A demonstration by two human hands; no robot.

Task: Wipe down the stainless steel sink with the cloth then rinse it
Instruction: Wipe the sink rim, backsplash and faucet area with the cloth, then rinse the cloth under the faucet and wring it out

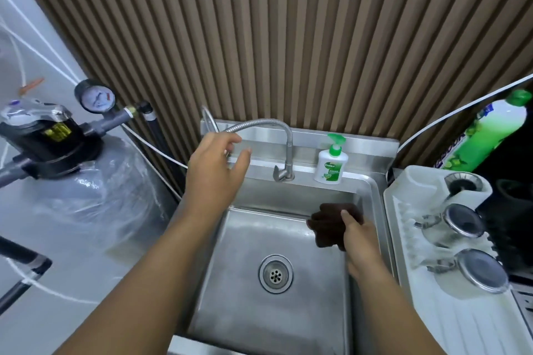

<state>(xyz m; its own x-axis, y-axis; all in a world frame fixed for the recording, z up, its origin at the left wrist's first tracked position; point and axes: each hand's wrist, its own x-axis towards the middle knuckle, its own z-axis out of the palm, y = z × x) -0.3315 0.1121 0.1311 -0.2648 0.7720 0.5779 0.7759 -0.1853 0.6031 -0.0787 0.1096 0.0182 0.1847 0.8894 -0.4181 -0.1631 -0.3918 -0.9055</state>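
The stainless steel sink (245, 311) fills the lower middle, with a round drain (275, 274) in its floor. A dark brown cloth (326, 228) lies against the basin's back right corner, pressed there by my right hand (362, 242). A flexible steel faucet (285, 144) rises from the back ledge and arches left. My left hand (215, 164) hovers over the left rim with fingers apart, right at the spout end of the faucet; whether it touches the spout I cannot tell.
A soap pump bottle (330, 163) stands on the back ledge, right of the faucet. A white drying rack (438, 282) with metal lids sits to the right, a green bottle (490, 130) behind it. A water filter tank (86, 199) with a pressure gauge (95, 98) stands left.
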